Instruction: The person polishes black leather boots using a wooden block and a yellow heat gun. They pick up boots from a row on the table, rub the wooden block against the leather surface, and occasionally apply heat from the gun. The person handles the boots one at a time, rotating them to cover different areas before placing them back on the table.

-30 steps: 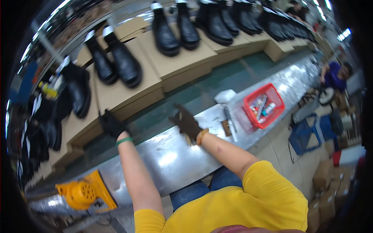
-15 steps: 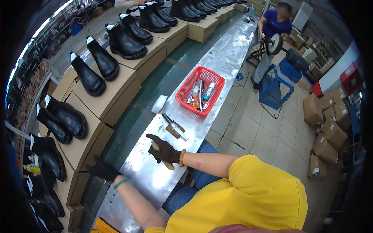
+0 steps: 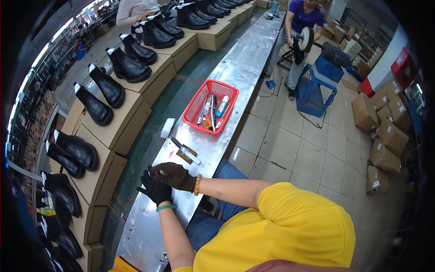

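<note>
You are wearing a black glove on your left hand (image 3: 156, 190) and a dark brown one on your right hand (image 3: 174, 176). A green band (image 3: 166, 208) is circling your left wrist, an amber bead bracelet (image 3: 197, 184) your right. Your shirt (image 3: 281, 231) is showing yellow. The tabletop (image 3: 235, 72) is gleaming silver-grey. The basket (image 3: 210, 106) is glowing red. The boots (image 3: 129, 68) are shining black on tan boxes (image 3: 136, 97). The belt (image 3: 149, 140) is running dark green.

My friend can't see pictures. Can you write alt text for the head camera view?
A person's gloved left hand and right hand meet over a long metal workbench, near a red basket of tools, with black boots on cardboard boxes alongside.
</note>
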`<state>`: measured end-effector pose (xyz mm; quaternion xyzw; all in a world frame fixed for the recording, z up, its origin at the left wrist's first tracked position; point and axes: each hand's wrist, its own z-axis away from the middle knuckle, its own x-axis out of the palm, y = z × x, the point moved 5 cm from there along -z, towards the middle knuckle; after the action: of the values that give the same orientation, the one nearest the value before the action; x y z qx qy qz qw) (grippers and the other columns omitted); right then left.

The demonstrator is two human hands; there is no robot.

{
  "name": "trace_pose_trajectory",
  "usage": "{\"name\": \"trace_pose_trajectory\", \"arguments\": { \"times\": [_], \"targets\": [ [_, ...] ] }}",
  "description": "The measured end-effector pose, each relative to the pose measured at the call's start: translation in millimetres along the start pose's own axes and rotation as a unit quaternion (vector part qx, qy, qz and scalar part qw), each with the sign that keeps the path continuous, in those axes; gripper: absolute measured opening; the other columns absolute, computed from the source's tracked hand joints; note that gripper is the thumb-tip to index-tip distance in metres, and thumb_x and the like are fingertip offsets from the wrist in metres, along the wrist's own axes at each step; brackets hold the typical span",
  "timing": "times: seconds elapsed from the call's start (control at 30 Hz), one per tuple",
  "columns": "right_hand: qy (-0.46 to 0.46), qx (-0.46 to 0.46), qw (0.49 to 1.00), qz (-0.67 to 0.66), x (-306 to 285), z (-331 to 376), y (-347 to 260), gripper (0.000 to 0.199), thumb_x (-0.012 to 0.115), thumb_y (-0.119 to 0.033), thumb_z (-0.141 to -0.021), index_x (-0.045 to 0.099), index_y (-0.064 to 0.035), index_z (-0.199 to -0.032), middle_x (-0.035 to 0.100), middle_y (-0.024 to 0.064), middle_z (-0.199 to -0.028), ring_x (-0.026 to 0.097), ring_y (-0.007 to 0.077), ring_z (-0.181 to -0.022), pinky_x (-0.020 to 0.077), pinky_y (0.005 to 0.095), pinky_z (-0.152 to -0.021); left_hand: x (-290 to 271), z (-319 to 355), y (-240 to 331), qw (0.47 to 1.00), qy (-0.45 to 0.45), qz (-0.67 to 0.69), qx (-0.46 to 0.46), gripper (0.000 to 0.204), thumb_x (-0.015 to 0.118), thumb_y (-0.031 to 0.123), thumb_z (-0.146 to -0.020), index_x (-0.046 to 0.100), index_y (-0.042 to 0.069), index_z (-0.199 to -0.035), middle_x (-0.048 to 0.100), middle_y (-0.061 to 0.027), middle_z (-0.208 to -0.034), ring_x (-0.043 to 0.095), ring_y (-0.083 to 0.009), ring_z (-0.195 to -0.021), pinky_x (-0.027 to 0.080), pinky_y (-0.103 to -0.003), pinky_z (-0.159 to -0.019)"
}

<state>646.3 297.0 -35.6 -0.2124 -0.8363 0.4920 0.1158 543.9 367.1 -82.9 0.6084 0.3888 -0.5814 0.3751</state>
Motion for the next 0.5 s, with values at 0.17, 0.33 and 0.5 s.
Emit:
{"name": "trace_pose_trajectory", "arguments": {
  "times": [0.17, 0.33, 0.5],
  "targets": [
    [-0.189, -0.059, 0.968, 0.153, 2, 35, 23, 0.026, 0.061, -0.028, -0.082, 0.06, -0.0114, -0.101, 0.062, 0.013, -0.087, 0.061, 0.0324, -0.084, 0.0475, 0.0411, -0.073, -3, -3, -9, 0.998, 0.028, 0.012, -0.062, 0.065, 0.041, 0.058, -0.088, 0.039, 0.017, -0.138, 0.041, -0.0081, -0.14, 0.034, -0.0289, -0.131, 0.012, -0.065, -0.105],
    [-0.177, 0.089, 0.956, 0.217, -12, 54, 31, 0.018, 0.057, -0.025, -0.08, 0.059, -0.0135, -0.093, 0.064, 0.0126, -0.082, 0.062, 0.0341, -0.078, 0.0476, 0.0446, -0.07, -10, -1, -9, 0.997, 0.03, 0.021, -0.072, 0.061, 0.04, 0.056, -0.089, 0.045, 0.015, -0.133, 0.044, -0.0074, -0.139, 0.038, -0.028, -0.129, 0.013, -0.064, -0.105],
    [-0.23, 0.065, 0.931, 0.275, -9, 55, 24, 0.019, 0.058, -0.025, -0.079, 0.058, -0.014, -0.094, 0.063, 0.0112, -0.08, 0.062, 0.0326, -0.075, 0.048, 0.0442, -0.067, -2, -3, -14, 0.995, 0.051, 0.034, -0.074, 0.058, 0.039, 0.054, -0.09, 0.048, 0.014, -0.13, 0.047, -0.0066, -0.136, 0.039, -0.0246, -0.129, 0.012, -0.061, -0.107]
  ]
}}
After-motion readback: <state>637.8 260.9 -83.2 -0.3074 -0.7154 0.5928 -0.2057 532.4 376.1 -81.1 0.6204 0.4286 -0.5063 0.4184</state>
